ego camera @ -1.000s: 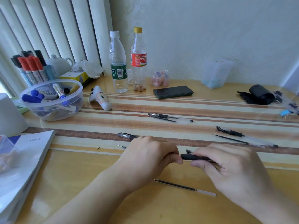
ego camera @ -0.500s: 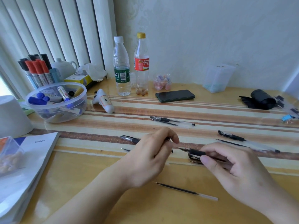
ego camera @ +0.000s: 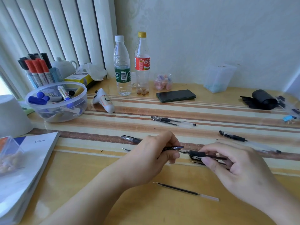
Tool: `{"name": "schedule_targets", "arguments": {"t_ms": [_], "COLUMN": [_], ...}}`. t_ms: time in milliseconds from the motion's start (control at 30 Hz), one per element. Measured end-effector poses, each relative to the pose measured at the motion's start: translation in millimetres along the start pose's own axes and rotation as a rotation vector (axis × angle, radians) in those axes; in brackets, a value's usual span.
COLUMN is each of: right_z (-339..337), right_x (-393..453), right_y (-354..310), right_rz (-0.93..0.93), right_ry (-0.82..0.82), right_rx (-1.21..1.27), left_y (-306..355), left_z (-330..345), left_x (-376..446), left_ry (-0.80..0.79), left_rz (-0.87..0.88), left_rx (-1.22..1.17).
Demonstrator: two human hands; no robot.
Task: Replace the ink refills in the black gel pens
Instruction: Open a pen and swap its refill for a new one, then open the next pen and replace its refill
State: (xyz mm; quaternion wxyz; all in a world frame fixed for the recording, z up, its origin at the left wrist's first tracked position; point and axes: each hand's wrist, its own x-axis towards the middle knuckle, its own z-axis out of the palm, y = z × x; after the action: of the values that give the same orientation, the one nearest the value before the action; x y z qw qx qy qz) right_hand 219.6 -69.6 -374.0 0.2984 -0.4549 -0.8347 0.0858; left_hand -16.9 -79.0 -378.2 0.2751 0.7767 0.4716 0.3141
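Two hands work a black gel pen apart over a striped desk

The desk (ego camera: pixel 211 109), wood with a striped mat under a clear cover, carries a paperback (ego camera: pixel 27 168) at the left edge, a clear tub of markers (ego camera: pixel 56 101), two plastic bottles (ego camera: pixel 122 65) and a dark phone (ego camera: pixel 176 95) near the wall; the left hand (ego camera: pixel 151 158) has its fingers curled round a slim dark pen piece (ego camera: pixel 173 148) whose tip points right, and the right hand (ego camera: pixel 238 166) pinches the black gel pen (ego camera: pixel 197 154) by its rubber grip, tip pointing left, the two tips nearly meeting between the hands; other gel pens (ego camera: pixel 172 120) lie farther back on the mat, another (ego camera: pixel 233 136) to the right, and a loose refill (ego camera: pixel 185 191) lies on the bare wood just in front of the hands
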Motion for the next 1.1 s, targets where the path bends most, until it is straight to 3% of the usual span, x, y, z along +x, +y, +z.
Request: {"name": "schedule_targets", "arguments": {"t_ms": [200,467,833,933,1033,1100], "right_z": [-3,5,13,16,22,26], "right_x": [0,-2,-3,-5,-7,-6], "right_y": [0,-12,-10,-14,-18,-18], "right_rz": [-0.013,-0.084,-0.099,-0.091,-0.100,-0.088], "right_ry": [0.030,-0.028,0.012,-0.092,-0.202,-0.256], "right_rx": [0.002,-0.040,0.131,0.098,-0.032,-0.054], "left_y": [-4,4,10,-3,-29,-43], "left_z": [-4,6,-4,-27,-44,-47], "left_x": [2,-1,-1,-1,0,-1], "left_ry": [0.027,-0.007,-0.017,0.009,0.081,0.042], "left_rz": [-0.019,0.093,0.205,0.124,-0.048,-0.151], "left_rx": [0.035,0.127,0.144,0.163,0.489,0.644]}}
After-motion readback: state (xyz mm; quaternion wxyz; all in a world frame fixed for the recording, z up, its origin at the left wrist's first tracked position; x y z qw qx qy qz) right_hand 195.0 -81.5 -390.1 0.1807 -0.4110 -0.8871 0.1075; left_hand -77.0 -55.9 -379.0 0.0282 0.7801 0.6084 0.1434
